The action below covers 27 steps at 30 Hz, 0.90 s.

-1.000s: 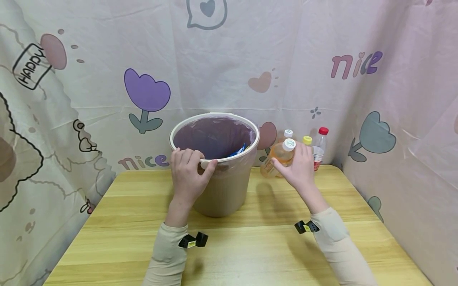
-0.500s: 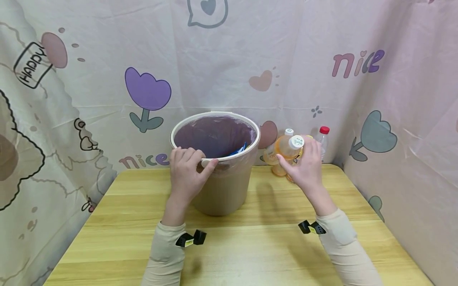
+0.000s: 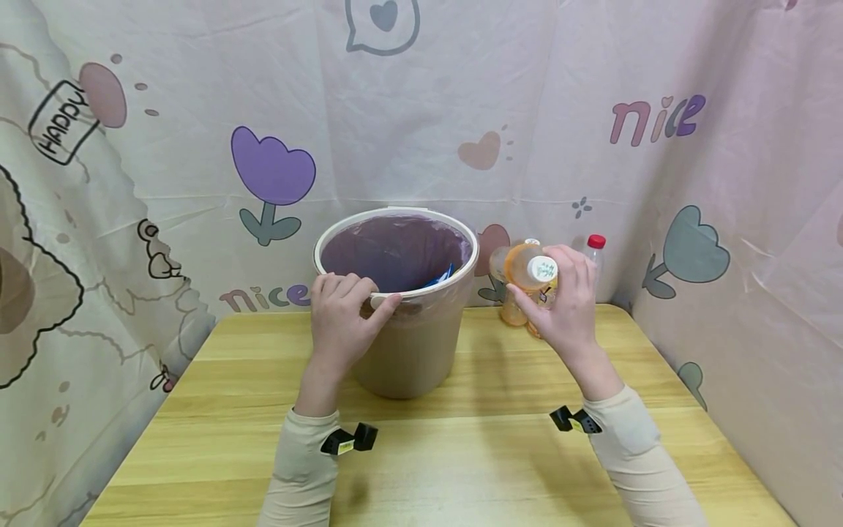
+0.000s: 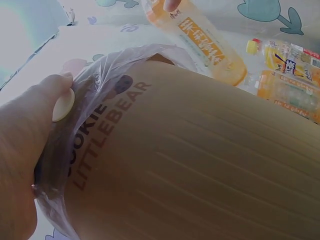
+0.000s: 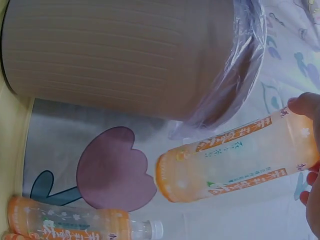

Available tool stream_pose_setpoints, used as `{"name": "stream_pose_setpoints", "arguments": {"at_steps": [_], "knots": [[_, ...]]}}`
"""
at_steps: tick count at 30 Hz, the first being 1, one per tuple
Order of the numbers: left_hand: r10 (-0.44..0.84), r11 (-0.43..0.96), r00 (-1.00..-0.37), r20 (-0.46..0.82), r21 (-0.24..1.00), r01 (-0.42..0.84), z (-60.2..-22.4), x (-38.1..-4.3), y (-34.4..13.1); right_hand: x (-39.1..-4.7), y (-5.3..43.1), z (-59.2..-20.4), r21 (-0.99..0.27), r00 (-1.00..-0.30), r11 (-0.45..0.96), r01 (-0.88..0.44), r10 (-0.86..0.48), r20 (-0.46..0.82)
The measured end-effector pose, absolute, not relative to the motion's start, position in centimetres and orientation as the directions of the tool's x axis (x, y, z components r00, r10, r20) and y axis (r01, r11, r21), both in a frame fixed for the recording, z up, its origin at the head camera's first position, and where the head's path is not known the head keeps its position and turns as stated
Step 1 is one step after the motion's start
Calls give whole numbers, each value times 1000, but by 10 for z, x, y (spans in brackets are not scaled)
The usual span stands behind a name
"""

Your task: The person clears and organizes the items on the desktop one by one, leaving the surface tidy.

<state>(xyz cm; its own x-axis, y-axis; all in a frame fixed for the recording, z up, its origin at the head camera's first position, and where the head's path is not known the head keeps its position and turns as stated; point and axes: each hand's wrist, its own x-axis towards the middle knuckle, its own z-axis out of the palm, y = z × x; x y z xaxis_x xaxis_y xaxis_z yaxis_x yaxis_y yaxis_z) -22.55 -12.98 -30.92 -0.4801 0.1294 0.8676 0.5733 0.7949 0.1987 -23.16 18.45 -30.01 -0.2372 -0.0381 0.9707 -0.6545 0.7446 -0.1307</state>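
Note:
My left hand (image 3: 342, 318) grips the near rim of a beige trash can (image 3: 408, 351), thumb toward the front; in the left wrist view, the can's wall (image 4: 200, 150) carries printed lettering. A clear plastic liner (image 4: 95, 90) is folded over the rim. Inside, a blue wrapper (image 3: 440, 278) shows. To the right of the can, my right hand (image 3: 568, 304) holds a plastic bottle (image 3: 522, 265) with an orange label and white cap. The bottle is raised and tilted, its base pointing toward the can. In the right wrist view, the bottle (image 5: 235, 157) looks nearly colourless inside.
Behind the right hand stand more bottles: a white-capped orange-labelled bottle (image 5: 70, 217), a yellow-capped bottle (image 4: 287, 60) and a red-capped bottle (image 3: 596, 249). The wooden table (image 3: 421, 468) meets a printed curtain (image 3: 408, 132) at the back.
My right hand has lifted the bottle off the group and shifted slightly right. The bottle has tipped so its cap faces me. My left hand stays on the rim.

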Motion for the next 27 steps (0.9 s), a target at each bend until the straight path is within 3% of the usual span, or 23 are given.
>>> {"name": "stream_pose_setpoints", "arguments": {"at_steps": [8, 19, 27], "knots": [[130, 795, -480, 868, 198, 574, -308, -223, -131, -230, 176, -296, -73, -133, 715, -695, -28, 991], [133, 787, -532, 836, 237, 569, -306, -219, -132, -231, 160, -292, -91, -6, 622, -778, 137, 991], [150, 794, -582, 799, 253, 552, -302, -216, -133, -228, 150, -291, -78, 2, 589, -804, 133, 991]]}}
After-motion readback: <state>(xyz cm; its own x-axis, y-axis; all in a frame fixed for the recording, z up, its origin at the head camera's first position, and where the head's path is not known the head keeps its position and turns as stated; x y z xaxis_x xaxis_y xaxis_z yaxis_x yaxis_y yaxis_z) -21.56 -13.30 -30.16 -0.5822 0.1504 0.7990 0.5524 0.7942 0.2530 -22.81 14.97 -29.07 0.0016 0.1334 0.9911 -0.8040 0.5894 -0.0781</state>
